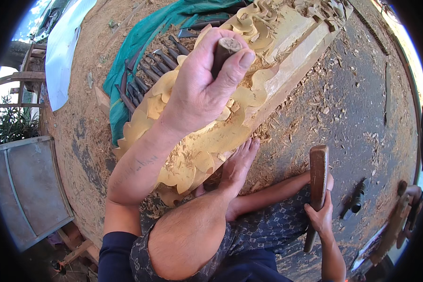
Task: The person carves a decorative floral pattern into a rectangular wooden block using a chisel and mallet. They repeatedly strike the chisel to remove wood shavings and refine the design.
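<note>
My left hand [195, 89] is wrapped round the dark handle of a chisel [227, 49], whose worn butt end points up. The hand hides its blade. Below it lies a long carved wooden panel [207, 145] with scalloped, leaf-like edges and curling relief. Off to the right and lower, my right hand [322, 215] grips a brown wooden mallet [319, 171] by its narrow handle, the thick head upward. The mallet is apart from the chisel and the panel.
Several dark-handled chisels [163, 61] lie on a green cloth [116, 84] beyond the panel. Wood chips [291, 113] litter the floor. My bare foot [239, 162] is against the panel's near edge. A dark cylindrical object [357, 199] lies right of the mallet. A metal-framed panel [33, 188] stands left.
</note>
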The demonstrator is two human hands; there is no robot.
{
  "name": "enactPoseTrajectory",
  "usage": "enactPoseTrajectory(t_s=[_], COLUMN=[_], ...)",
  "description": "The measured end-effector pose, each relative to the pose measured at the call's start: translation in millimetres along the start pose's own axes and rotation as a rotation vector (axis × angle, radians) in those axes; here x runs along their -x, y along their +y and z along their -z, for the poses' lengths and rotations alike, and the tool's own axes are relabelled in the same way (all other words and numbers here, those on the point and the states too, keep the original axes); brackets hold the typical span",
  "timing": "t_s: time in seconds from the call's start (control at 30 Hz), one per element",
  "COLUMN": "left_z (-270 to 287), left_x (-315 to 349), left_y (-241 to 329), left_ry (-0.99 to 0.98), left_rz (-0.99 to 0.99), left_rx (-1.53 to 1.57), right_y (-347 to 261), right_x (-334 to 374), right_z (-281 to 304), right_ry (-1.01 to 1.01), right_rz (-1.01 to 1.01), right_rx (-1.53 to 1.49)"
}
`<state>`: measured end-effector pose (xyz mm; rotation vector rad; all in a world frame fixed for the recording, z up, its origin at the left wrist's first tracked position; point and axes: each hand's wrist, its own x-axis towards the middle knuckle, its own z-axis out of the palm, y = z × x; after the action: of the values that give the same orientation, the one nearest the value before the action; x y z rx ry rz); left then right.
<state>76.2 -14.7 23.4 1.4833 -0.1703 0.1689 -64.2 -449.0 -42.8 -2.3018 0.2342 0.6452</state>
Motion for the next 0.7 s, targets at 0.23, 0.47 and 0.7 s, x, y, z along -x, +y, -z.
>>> enactPoseTrajectory(t_s=[0.23, 0.47, 0.7], left_z=[1, 2, -1], left_x=[2, -2, 1], left_y=[-2, -6, -10], left_ry=[0.007, -0.075, -0.073], left_rz=[0.074, 0.029, 0.003], left_rx=[-0.071, -0.2, -0.286], right_y=[-6, -47, -203], right_x=[-5, -37, -85], right_z=[1, 14, 46], right_ry=[-0.007, -0.008, 0.06], right_rz=[-0.004, 0.059, 0.661], right_rx=[-0.033, -0.008, 0.101])
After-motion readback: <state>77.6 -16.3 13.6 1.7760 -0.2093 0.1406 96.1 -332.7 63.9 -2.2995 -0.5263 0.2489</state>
